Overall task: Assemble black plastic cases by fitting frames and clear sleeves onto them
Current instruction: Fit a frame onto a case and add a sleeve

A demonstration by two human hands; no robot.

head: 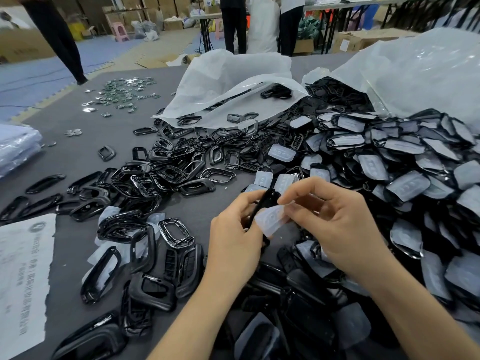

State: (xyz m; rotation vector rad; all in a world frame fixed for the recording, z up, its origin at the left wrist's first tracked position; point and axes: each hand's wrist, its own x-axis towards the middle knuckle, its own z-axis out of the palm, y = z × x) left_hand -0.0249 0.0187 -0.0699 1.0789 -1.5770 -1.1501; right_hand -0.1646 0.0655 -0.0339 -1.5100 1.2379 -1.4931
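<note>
We are fitting a sleeve (272,220) to a case (262,205), held above the desk (104,133). Our left hand (233,240) grips the case; our right hand (335,224) pinches the sleeve against it. Next, it probably needs aligning and pressing in.

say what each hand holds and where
Left hand grips the black case by its edge; right hand pinches the clear sleeve at its top.
</note>
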